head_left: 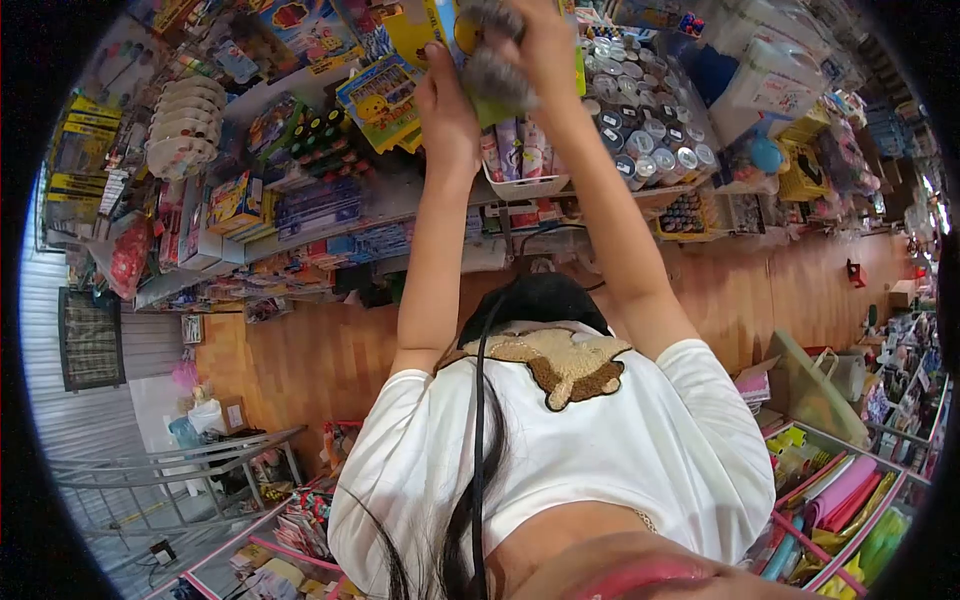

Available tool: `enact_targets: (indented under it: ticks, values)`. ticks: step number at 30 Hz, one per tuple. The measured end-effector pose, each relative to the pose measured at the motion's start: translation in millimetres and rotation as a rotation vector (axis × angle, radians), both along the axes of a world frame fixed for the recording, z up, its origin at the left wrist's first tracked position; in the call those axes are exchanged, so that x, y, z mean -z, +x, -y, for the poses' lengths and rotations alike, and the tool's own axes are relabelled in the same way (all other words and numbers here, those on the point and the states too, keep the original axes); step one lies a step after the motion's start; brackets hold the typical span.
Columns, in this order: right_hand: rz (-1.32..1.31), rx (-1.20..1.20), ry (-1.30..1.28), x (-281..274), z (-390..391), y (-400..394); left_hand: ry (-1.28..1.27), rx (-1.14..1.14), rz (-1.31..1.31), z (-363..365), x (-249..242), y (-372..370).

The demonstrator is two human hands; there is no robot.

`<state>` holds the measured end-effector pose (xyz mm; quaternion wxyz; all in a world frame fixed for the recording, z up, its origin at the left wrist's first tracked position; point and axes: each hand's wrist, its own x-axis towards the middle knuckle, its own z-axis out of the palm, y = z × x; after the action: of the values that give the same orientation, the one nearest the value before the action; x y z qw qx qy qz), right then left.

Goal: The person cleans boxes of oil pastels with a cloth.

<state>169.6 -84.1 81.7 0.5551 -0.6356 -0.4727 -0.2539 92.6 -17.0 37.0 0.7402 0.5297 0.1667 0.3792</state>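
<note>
Both my arms reach out to a shelf crowded with stationery and toys. My left hand [447, 100] and my right hand [548, 45] close together on a grey fluffy item [494, 75] in front of a yellow-green packet [420, 30]. My right hand's fingers wrap over the top of the fluffy item; my left hand grips its left side. Just below the hands stands a white basket [525, 185] of small tubes. My white shirt with a brown patch fills the lower view.
Rows of small clear-lidded jars [650, 140] sit right of the hands, with colourful boxed sets [380, 100] to the left. A wooden floor runs across the middle. Racks of paper and folders [840, 490] stand at lower right, and a metal rack [180, 460] at lower left.
</note>
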Motion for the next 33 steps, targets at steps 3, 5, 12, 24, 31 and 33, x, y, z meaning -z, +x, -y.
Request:
enact_targets:
  ticks: [3,5,12,24,31,33]
  values:
    - [-0.424,-0.183,0.176,1,2,31,0.076,-0.014,0.039,2,-4,2]
    - [-0.425,-0.079,0.117,28,10,48,0.137,0.021,0.073,-1,-2,1]
    - [0.016,0.041,0.027,58,10,-37,0.115,-0.098,0.092,4,-8,8]
    - [-0.277,-0.076,0.181,23,8,63,0.221,-0.082,0.092,10,-10,1]
    - [0.082,-0.114,0.051,3,-2,-6,0.302,-0.177,0.200,19,-2,12]
    - [0.143,-0.157,0.103,-6,-8,21,0.340,-0.156,0.119,11,0,10]
